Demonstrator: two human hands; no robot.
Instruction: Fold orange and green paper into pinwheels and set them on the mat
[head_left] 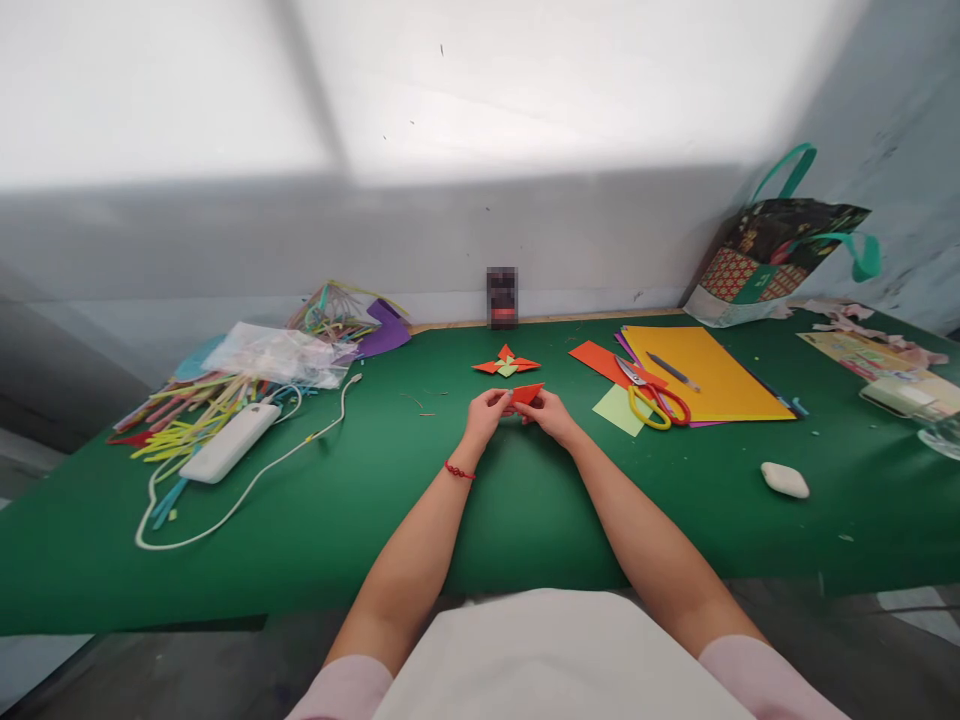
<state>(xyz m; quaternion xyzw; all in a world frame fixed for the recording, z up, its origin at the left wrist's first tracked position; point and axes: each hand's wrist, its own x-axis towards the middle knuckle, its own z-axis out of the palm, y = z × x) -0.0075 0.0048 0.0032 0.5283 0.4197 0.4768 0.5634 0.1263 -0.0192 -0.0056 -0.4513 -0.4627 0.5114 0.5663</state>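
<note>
We hold one folded orange paper [529, 393] between two hands. Our left hand [489, 415] has its grip pinched together on the left end of the paper, and our right hand [551, 415] has its grip clamped on the lower right side. The paper lies right between the two grips, touching the fingers of both, with its upper right corner sticking out above them. We wear one red bracelet [460, 470] on the left wrist.

Just beyond the hands, on the green desk [525, 530], we see one orange-and-green paper star [507, 366], apart from both grips; we make out three orange points on it.

To the right we have one orange strip [592, 357], one light green sheet [615, 408] and one pair of scissors [649, 391] with one yellow and one red handle. Beside them, one pen [673, 371] lies on a stack of sheets topped with yellow [727, 385]. Nearer us sits one small white case [784, 480].

To the left we find one white power bank [230, 443], one white cable [344, 402] and a heap of paper strips [180, 415], too many to count. At the back right stands one patterned bag [757, 270].
</note>
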